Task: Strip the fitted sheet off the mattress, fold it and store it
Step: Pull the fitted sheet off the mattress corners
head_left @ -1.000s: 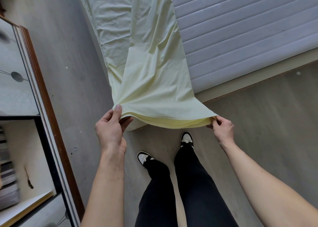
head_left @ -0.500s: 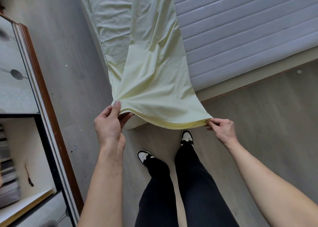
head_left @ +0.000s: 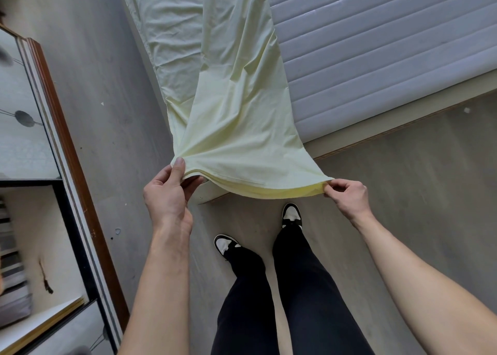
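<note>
The pale yellow fitted sheet (head_left: 231, 118) is already off most of the mattress (head_left: 376, 53), whose grey quilted top is bared on the right. The sheet is gathered into a long doubled strip that lies along the left edge of the bed and hangs off its near corner toward the person. Its near end is lifted clear of the floor (head_left: 403, 193) and stretched between the two hands.

The left corner of that end is pinched by the left hand (head_left: 168, 193), thumb on top and fingers curled beneath the cloth. The right corner is pinched by the right hand (head_left: 345, 194) between thumb and fingertips, with layered hems visible at the edge. The edge between them sags in a shallow curve.

The stripping appears to be done, and the folding step is judged to be in hand: the layers at the end are being squared up.

For the next move, the edge would need to be drawn taut and the corners matched, and the far length, which runs out of the top of the view, pulled in or folded over. An open wardrobe (head_left: 40, 220) with a wooden frame stands at the left, well apart from the sheet, and may be where the sheet is stored.
</note>
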